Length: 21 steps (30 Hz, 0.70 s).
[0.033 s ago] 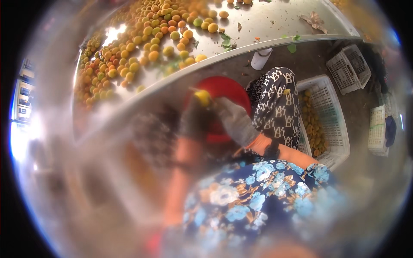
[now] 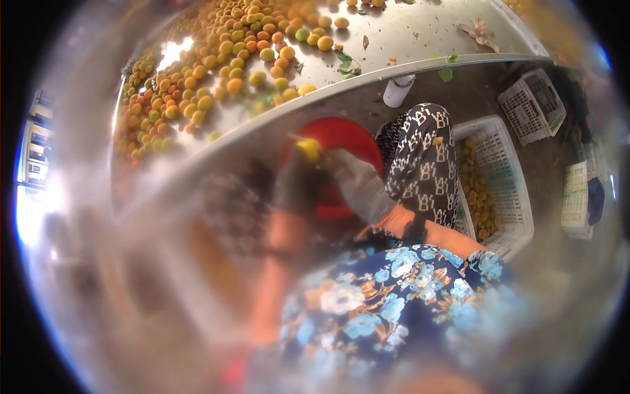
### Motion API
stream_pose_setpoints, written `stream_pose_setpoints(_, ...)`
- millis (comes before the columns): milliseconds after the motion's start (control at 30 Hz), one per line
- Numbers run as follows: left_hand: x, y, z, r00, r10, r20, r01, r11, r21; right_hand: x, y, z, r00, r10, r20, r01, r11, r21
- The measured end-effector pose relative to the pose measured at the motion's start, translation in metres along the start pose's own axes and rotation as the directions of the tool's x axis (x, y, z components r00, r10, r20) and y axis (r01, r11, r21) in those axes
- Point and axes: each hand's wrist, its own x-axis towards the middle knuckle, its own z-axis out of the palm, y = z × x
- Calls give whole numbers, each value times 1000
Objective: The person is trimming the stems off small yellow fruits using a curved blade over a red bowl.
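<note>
My left hand [image 2: 294, 185], in a dark grey glove and blurred, is closed on a yellow apricot [image 2: 309, 150] above a red basin [image 2: 346, 131]. A thin pale bit juts from the apricot's far left side; whether it is a stem or a tool tip I cannot tell. My right hand [image 2: 361, 189], gloved in grey with an orange cuff, has its fingers closed right beside the fruit. What those fingers hold, if anything, is hidden. Both hands cover much of the basin's inside.
A metal-edged table [image 2: 400, 43] ahead carries many loose apricots [image 2: 203, 102], mostly at the left, plus leaves. To my right stands a white plastic crate [image 2: 508, 171] holding cut or whole fruit. Further right are another crate [image 2: 533, 108] and a pale box [image 2: 575, 197]. A white cylinder [image 2: 398, 92] stands under the table.
</note>
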Motion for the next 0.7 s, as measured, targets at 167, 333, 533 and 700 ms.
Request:
stream_pose_setpoints(167, -11, 26, 4, 979, 48, 198, -99, 961, 257, -2, -4, -6, 994, -102, 31, 99, 992, 84)
stream_pose_setpoints(333, -20, 45, 2, 962, 17, 271, -145, 875, 462, -5, -1, -8, 992, -17, 128, 19, 1000, -18)
stream_pose_setpoints(533, -20, 25, 9, 975, 69, 210, -129, 950, 284, 0, 8, 4, 987, -158, -6, 156, 981, -113)
stream_pose_setpoints(700, -13, 20, 12, 983, 127, 136, -158, 956, 248, 1, 7, -3, 984, -175, 32, 176, 983, -49)
